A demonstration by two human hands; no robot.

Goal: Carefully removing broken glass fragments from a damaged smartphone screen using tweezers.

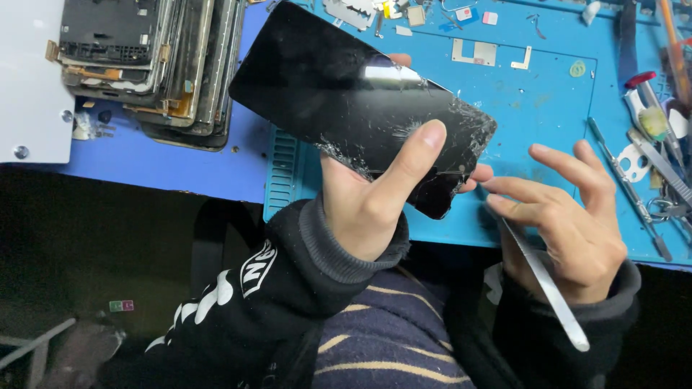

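Note:
My left hand (375,194) grips a black phone (339,94) with a badly cracked screen, thumb across the glass near its shattered lower right corner. The phone is tilted, its top pointing up-left above the blue work mat (548,108). My right hand (569,209) holds a thin flat metal pry tool (544,281), its tip touching the phone's lower right edge, with the free fingers spread.
A stack of dismantled phone frames and screens (155,61) lies at the upper left beside a white panel (29,79). Tweezers (627,184), a red-handled screwdriver (645,90), small metal parts (476,50) and screws are scattered along the mat's right and top.

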